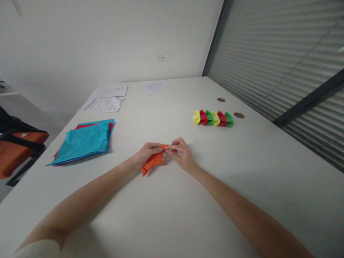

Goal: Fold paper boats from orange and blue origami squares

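An orange folded paper (152, 161) lies on the white table (172, 208) in front of me. My left hand (146, 153) is closed over its upper part, fingers curled on the paper. My right hand (182, 153) pinches the paper's far tip with thumb and fingers pressed together. Both hands meet at that tip, close to the table surface.
A stack of coloured paper sheets (84, 142), blue on top, lies to the left. A row of several folded yellow, red and green paper pieces (213, 118) sits at the right, near two round desk holes (238, 115). Printed sheets (105, 100) lie at the back. An orange chair (16, 148) stands at the left.
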`<action>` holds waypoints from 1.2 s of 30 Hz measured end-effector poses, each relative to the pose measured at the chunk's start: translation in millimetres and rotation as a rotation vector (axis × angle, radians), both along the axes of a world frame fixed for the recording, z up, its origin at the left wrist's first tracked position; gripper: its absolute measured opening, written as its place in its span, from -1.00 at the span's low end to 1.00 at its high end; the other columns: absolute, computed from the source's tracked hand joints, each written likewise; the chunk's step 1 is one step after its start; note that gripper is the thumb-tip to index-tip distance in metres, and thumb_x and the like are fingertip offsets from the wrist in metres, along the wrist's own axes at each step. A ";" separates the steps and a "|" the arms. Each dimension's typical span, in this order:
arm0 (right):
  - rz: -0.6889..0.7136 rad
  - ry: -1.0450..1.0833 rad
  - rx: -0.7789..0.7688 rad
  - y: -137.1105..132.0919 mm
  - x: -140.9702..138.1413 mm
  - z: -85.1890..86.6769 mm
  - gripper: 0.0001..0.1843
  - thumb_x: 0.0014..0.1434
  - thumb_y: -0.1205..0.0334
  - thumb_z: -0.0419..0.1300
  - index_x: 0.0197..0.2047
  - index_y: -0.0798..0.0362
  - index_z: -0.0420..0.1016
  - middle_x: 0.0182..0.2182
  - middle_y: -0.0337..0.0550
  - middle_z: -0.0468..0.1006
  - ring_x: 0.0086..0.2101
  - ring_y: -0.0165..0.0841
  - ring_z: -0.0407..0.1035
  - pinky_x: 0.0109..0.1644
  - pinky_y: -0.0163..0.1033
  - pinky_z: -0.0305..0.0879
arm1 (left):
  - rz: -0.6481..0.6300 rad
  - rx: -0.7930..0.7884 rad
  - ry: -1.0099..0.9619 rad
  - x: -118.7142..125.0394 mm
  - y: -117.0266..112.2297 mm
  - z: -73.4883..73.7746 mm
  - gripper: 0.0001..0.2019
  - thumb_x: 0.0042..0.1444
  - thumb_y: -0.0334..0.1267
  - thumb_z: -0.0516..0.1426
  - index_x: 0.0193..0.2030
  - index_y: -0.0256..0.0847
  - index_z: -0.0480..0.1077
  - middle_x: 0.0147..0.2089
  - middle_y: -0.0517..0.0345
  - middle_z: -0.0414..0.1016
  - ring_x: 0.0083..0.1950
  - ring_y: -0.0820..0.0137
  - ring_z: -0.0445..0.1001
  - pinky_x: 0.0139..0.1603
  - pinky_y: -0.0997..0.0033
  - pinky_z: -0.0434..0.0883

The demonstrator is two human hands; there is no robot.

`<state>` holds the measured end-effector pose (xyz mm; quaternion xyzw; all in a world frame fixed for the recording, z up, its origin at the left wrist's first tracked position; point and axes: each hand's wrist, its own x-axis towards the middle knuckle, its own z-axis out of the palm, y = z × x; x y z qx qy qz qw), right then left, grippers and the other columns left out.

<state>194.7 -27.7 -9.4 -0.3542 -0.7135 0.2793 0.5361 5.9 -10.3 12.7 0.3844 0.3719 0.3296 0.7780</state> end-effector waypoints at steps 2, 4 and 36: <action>0.006 -0.019 0.009 -0.7 -0.6 -0.5 -0.88 0.22 0.19 0.23 -0.23 -0.06 0.62 -0.27 -0.16 0.33 -0.32 -0.41 0.31 -0.28 -0.25 0.33 | 0.002 -0.005 -0.005 -0.2 0.1 0.9 -0.75 -0.02 -0.35 0.32 -0.18 -0.42 0.54 -0.38 -0.03 0.60 -0.42 0.46 0.53 -0.30 0.50 0.49; 0.015 -0.034 0.024 -1.2 -0.9 -0.5 -0.88 0.22 0.19 0.23 -0.22 -0.05 0.62 -0.27 -0.15 0.34 -0.31 -0.40 0.32 -0.28 -0.25 0.34 | 0.000 -0.011 -0.002 -0.1 -0.5 2.0 -0.79 0.00 -0.38 0.28 -0.21 -0.43 0.53 -0.41 -0.02 0.59 -0.44 0.45 0.53 -0.31 0.47 0.48; 0.113 0.203 -0.427 4.0 -2.7 -1.4 -0.74 0.08 0.01 0.27 -0.41 0.05 0.49 -0.50 -0.23 0.52 -0.45 -0.40 0.38 -0.31 -0.26 0.32 | -0.108 0.144 0.224 1.7 -7.5 9.1 -0.73 -0.07 -0.14 0.33 -0.44 -0.38 0.54 -0.58 0.18 0.42 -0.59 0.59 0.25 -0.57 0.57 0.11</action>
